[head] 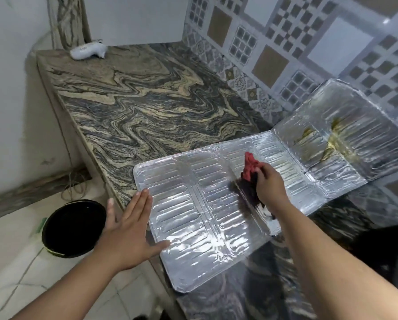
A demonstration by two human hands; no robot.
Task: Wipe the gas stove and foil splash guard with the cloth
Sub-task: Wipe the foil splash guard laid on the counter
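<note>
Now: right hand (270,185) clenched around red cloth (251,167), pressing it onto the middle panel of the foil splash guard (193,215). Left hand (128,232) open, fingers spread flat, thumb on the guard's near-left edge. Guard lies flat on marbled tabletop (135,100); far panel, propped against tiled wall (285,42), shows yellow-brown stains (331,139). Black bucket (73,227) on floor below.

A home kitchen is shown. A long stone counter (133,105) with wavy grey and beige veins runs from the upper left to the lower right of the frame. Patterned wall tiles (285,42) are seen at the upper right. A foil splash guard (193,218), stained yellow at the right, is laid on the counter. At the lower left, a tiled floor (15,262) and a black bucket (73,227) are seen.
</note>
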